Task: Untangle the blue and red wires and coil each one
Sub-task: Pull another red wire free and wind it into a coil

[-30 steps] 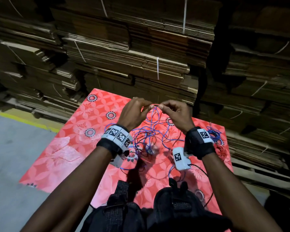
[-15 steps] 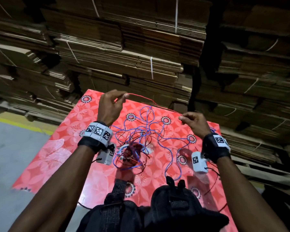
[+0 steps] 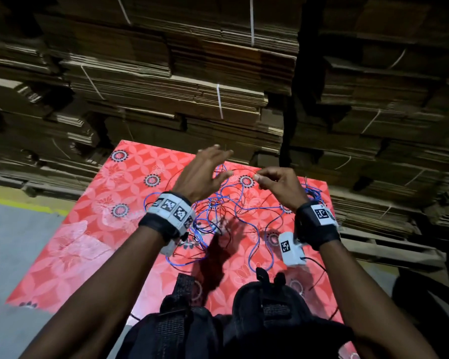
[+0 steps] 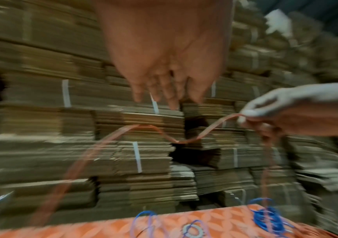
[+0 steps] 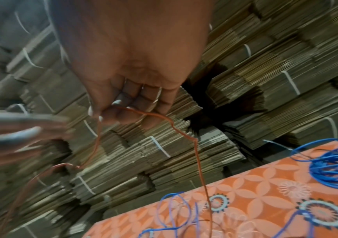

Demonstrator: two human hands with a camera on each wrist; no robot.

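Stacked, strapped cardboard sheets wall in a table (image 3: 94,229) under a red floral cloth, where thin blue wire (image 3: 246,211) and thin red wire (image 5: 196,145) lie mostly tangled mid-table; a small blue coil (image 5: 334,165) sits at the far right, so most untangling likely remains. Right hand (image 3: 278,187) pinches the red wire, raised; left hand (image 3: 202,174) hovers beside it, fingers spread, holding nothing.

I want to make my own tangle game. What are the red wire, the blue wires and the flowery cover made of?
Red wire: thin, bendy, smooth coating, probably plastic over metal; it keeps kinks.
Blue wires: same look, glossy, springy loops.
Cover: a thin printed sheet with a slight sheen, maybe plastic or paper; I cannot tell.
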